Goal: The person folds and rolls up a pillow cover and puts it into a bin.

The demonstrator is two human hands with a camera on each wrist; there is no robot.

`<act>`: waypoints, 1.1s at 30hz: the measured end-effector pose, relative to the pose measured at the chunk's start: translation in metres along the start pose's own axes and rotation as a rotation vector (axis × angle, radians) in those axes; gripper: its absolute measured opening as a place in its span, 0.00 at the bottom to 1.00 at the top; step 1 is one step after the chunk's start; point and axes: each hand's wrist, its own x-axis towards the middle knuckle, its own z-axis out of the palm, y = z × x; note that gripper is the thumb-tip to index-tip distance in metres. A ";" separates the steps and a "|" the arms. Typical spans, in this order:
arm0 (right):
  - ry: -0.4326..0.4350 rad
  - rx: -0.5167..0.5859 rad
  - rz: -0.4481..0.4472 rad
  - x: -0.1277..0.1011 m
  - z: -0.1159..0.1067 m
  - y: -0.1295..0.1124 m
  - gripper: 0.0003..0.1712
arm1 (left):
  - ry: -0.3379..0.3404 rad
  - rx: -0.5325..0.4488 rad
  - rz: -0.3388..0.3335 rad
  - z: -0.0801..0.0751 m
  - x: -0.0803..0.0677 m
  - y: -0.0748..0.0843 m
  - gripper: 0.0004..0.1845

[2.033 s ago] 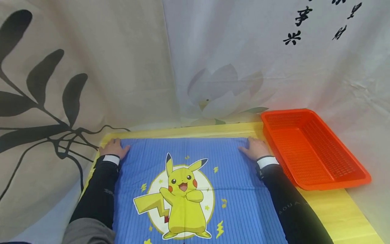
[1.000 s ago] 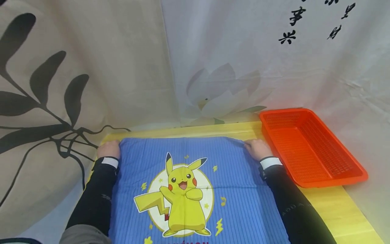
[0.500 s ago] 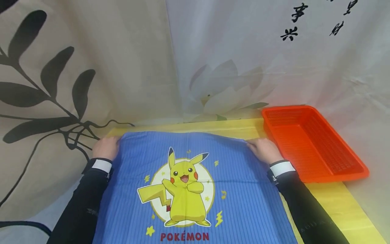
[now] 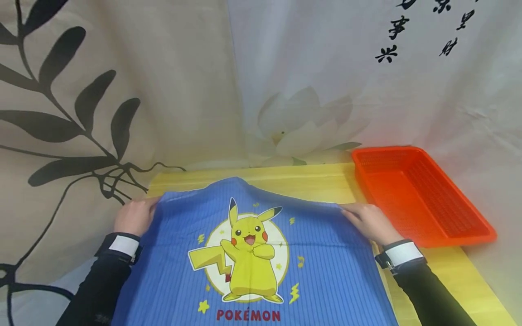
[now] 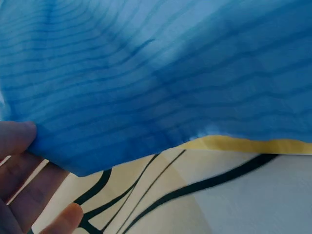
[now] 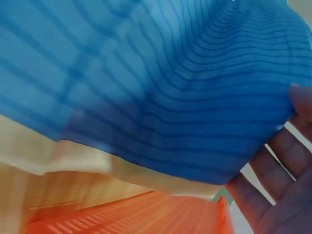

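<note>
Holding the blue cloth (image 4: 253, 253) by its two far corners, both hands keep it raised off the yellow table (image 4: 310, 181). The left hand (image 4: 132, 217) pinches the far left corner, thumb on top and fingers (image 5: 22, 185) beneath the fabric. The right hand (image 4: 371, 222) pinches the far right corner in the same manner, with its fingers (image 6: 273, 190) under the cloth. The far edge sits above the table surface and humps upward at its middle; the near part runs toward the person and out of the head view. A yellow cartoon figure is printed at the centre of the cloth. An orange basket (image 4: 424, 199) stands on the table just beside the right hand, not touching it. Printed curtains (image 4: 122, 90) hang behind the table.
</note>
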 end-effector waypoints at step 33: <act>0.093 -0.061 -0.085 -0.105 -0.020 -0.038 0.26 | -0.015 0.053 0.156 -0.062 -0.086 -0.011 0.20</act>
